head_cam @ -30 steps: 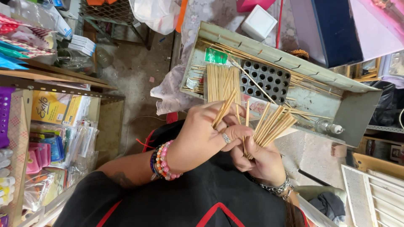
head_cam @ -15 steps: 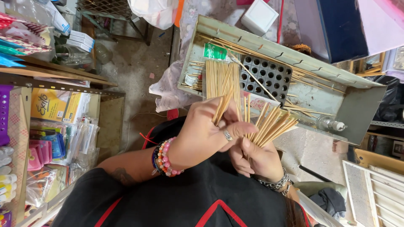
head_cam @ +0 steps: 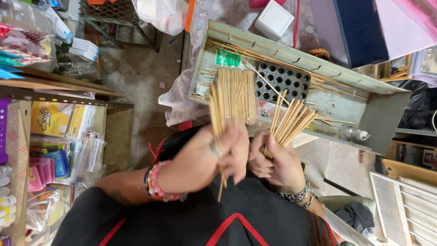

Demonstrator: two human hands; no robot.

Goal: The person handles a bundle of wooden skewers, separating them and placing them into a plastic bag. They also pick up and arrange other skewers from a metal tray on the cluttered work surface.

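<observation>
Two hands: left [head_cam: 200, 161], right [head_cam: 277, 161], each with one stick bundle [head_cam: 218, 114] [head_cam: 291, 120]. One tray [head_cam: 378, 118], one holed block [head_cam: 282, 82], one white box [head_cam: 273, 20], one bottle [head_cam: 353, 133].

left hand [head_cam: 207, 161] is blurring, its fingers hiding the middle of a few thin pale wooden sticks [head_cam: 217, 119] | right hand [head_cam: 278, 160] is covering the lower ends of a fanned bundle of wooden sticks [head_cam: 291, 122] | white slatted vent panel [head_cam: 400, 205], right of that grip, is running off the picture's edge
</observation>
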